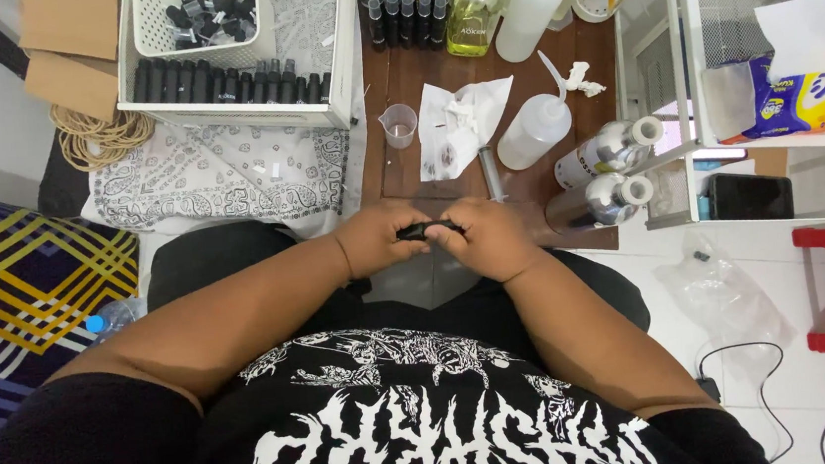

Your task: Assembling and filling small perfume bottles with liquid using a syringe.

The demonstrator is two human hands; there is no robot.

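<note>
My left hand [378,237] and my right hand [488,237] meet at the near edge of a dark wooden board [401,99], and both grip one small black bottle [427,229] held sideways between them. Only a short black strip of the bottle shows between the fingers. Just beyond my right hand lies a clear syringe [492,173]. A small clear measuring cup [398,124] and a white tissue [463,123] with small parts on it sit farther back on the board.
A white basket [343,59] with rows of black bottles stands at back left on a patterned cloth [218,174]. More bottles, a yellow liquid bottle [473,13], white squeeze bottles [535,130] and two silver cans [597,201] crowd the board. A white rack [689,148] stands right.
</note>
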